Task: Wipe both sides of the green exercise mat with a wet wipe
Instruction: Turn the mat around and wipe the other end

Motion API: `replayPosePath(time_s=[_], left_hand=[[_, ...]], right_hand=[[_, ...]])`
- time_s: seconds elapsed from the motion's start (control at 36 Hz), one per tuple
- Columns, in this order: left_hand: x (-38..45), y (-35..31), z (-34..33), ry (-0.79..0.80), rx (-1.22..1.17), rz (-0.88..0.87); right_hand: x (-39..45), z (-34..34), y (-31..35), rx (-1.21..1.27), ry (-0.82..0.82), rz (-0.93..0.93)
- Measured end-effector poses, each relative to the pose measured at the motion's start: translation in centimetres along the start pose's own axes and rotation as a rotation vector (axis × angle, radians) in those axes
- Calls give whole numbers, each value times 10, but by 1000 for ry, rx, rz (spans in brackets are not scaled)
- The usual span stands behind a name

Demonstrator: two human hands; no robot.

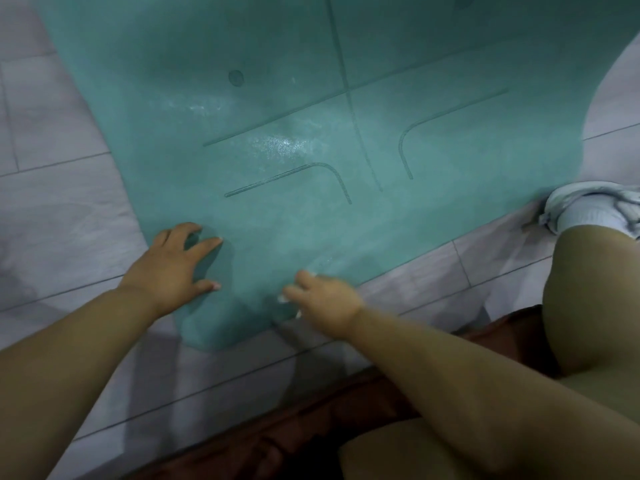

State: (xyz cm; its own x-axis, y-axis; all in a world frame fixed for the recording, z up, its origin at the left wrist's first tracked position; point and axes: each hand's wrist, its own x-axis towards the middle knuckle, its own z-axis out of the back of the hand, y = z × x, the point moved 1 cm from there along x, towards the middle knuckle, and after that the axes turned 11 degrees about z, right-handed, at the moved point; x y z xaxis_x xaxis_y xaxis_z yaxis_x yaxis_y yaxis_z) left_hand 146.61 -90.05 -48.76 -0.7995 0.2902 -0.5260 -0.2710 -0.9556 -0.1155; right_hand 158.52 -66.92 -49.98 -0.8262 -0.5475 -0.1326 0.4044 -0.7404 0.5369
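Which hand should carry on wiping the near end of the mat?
Right. The right hand seems to hold the wet wipe on the green mat. The left hand rests spread on it, likely steadying.

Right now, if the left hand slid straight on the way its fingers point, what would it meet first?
Only more green mat. The left hand lies spread near the mat's corner, its fingers pointing up and right across the surface; the curved line marking lies that way, nothing raised as far as shown.

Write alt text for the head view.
Two bare hands rest on the near end of a green mat on a grey tiled floor: the left hand presses it with spread fingers, the right hand holds a white wipe. Wet sheen shows mid-mat.
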Motion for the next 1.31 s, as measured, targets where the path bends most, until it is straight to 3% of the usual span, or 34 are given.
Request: replayPosePath(time_s=[0.06, 0.17, 0.25, 0.36, 0.53, 0.58, 0.67, 0.81, 0.92, 1.0, 1.14, 1.25, 1.31], left_hand=[[-2, 6, -2, -29, -23, 4], [-6, 13, -8, -49, -53, 7], [-8, 14, -9, -62, -68, 1], [-9, 13, -10, -64, -70, 4], [-13, 15, -10, -6, -53, 21], [-16, 20, -10, -5, -51, 19], [-22, 29, -11, -15, -71, 36], [-27, 44, -16, -59, -113, 20], [-29, 56, -20, -95, -112, -12], [-28, 66, -23, -115, -118, -37], [-21, 84, -27, -151, -150, -88], [-19, 87, -28, -216, -233, -111], [-19, 85, -26, -219, -253, -112]], right_hand=[[-13, 15, -34, -44, -95, -222], [-58, 55, -94, -102, -310, -955], [-62, 51, -87, -86, -374, -1145], [-31, 13, -31, -77, -309, -930], [14, -24, 48, -15, -43, -171], [15, -24, 50, -55, 22, -23], [11, -18, 28, -64, 4, -107], [12, 4, -4, -104, -256, -675], [33, -9, 24, -55, -350, -842], [57, -34, 67, -57, -348, -584], [75, -63, 107, -114, -71, -18], [74, -45, 75, -93, 86, 69], [75, -29, 51, -67, 15, -122]])
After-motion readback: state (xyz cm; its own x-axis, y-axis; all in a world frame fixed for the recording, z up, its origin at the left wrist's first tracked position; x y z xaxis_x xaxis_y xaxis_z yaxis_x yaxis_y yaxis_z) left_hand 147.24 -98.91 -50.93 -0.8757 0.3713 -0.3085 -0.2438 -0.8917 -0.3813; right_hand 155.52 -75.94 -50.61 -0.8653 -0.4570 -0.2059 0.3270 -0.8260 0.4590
